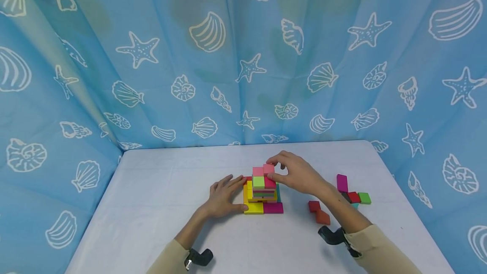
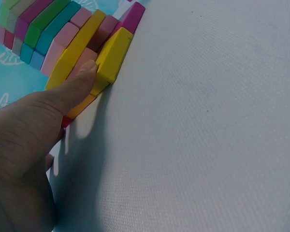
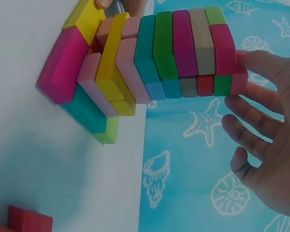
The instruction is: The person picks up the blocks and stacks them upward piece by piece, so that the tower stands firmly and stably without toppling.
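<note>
A tower of colored wooden blocks (image 1: 258, 193) stands on the table, with yellow and magenta blocks at its base. My left hand (image 1: 224, 198) rests at its left side with fingers spread. Its thumb touches a yellow base block (image 2: 111, 58), and the fingertips reach a red block (image 1: 247, 178) at the back. At the top right, my right hand (image 1: 298, 173) pinches a pink block (image 1: 268, 168) between thumb and index finger. The thumb lies close to a crimson block (image 3: 223, 48) just below. The other right fingers are loosely bent, apart from the tower.
Right of the tower lie a dark red block (image 1: 314, 206) and an orange-red block (image 1: 323, 217). Farther right is a loose group with purple (image 1: 342, 183), red (image 1: 354, 197) and green (image 1: 364, 198) blocks. A blue seashell-print curtain (image 1: 213, 75) hangs around the white table (image 1: 171, 172).
</note>
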The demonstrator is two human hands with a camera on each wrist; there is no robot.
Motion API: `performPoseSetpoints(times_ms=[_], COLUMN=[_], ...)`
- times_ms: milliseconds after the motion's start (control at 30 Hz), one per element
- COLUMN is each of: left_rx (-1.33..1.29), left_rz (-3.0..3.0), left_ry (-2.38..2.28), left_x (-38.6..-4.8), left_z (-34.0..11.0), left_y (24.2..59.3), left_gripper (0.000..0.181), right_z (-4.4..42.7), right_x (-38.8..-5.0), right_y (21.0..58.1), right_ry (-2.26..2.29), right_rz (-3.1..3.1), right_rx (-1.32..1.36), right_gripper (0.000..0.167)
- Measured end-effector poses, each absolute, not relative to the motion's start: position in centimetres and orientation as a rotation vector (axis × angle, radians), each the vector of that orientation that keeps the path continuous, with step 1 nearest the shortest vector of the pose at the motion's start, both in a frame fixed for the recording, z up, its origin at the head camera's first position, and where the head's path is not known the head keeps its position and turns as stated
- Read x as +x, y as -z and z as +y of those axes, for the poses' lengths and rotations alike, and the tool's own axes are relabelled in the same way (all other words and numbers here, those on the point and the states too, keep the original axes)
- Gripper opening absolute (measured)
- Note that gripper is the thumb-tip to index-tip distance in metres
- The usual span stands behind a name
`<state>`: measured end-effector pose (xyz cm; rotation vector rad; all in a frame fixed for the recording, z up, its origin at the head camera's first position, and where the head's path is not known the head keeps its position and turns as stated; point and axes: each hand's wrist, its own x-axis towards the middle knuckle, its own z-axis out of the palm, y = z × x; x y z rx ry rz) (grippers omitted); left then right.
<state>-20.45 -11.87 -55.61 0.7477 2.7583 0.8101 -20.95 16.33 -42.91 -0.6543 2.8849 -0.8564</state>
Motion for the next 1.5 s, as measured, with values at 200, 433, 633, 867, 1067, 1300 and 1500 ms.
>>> performPoseSetpoints(times_ms=[200, 433, 633, 867, 1067, 1300, 1500], left_rx=[0.745, 0.742, 0.752, 0.76, 0.75, 0.75, 0.746], left_rz=[2.748, 2.747, 2.752, 2.763, 2.768, 2.763, 2.758], left_ry=[-0.822, -0.818, -0.815, -0.815, -0.817, -0.825, -0.833], left_x=[-20.5, -20.5, -20.6, -20.5, -20.5, -20.5, -20.5], left_z=[-11.9, -11.9, -11.9, -11.9, -11.8, -11.9, -11.9], left_y=[55.7, 55.8, 55.8, 55.9, 55.8, 55.7, 55.8], left_gripper=[0.09, 0.09, 0.089, 0.089, 0.089, 0.089, 0.089], right_z=[18.0, 22.0, 24.4, 25.2, 24.7, 23.1, 20.3], right_x=[-21.0, -21.0, -19.8, -18.6, -18.6, -20.2, -21.0], right_y=[42.5, 44.0, 47.1, 49.4, 49.9, 46.7, 42.6], right_ry=[0.899, 0.733, 0.56, 0.466, 0.455, 0.631, 0.967], right_rz=[2.9, 2.823, 2.611, 2.57, 2.644, 2.801, 2.928], right_rx=[-0.67, -0.597, -0.452, -0.376, -0.36, -0.489, -0.676], right_gripper=[0.046, 0.037, 0.044, 0.06, 0.061, 0.053, 0.05])
